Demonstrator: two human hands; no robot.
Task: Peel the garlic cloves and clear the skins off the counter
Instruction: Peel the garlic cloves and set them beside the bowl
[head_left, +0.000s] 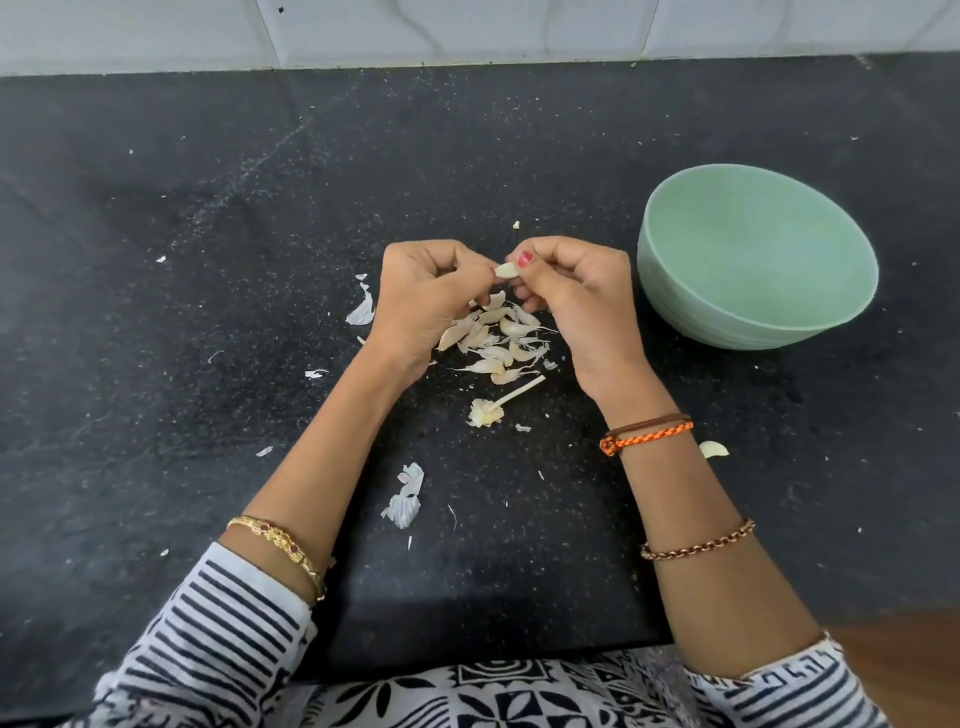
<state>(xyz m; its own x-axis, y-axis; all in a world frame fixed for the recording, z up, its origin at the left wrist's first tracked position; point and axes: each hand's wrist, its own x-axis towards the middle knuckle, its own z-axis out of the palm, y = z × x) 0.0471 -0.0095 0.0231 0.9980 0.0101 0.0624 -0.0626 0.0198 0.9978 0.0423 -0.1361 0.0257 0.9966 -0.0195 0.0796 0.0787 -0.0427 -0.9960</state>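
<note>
Fingers (522, 262) of both the left hand (421, 296) and the right hand (571, 291) pinch one garlic clove (506, 270) above the black worktop (208, 312). Directly below lies a pile of cloves and skins (498, 340). A green bowl (753, 260) stands just right of the right hand.

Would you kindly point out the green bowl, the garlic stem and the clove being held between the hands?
green bowl (675, 291): head view, on its outer left wall.
garlic stem (522, 388): head view, on the middle of the pale stalk.
clove (506, 269): head view, on its bare middle between the fingertips.
</note>
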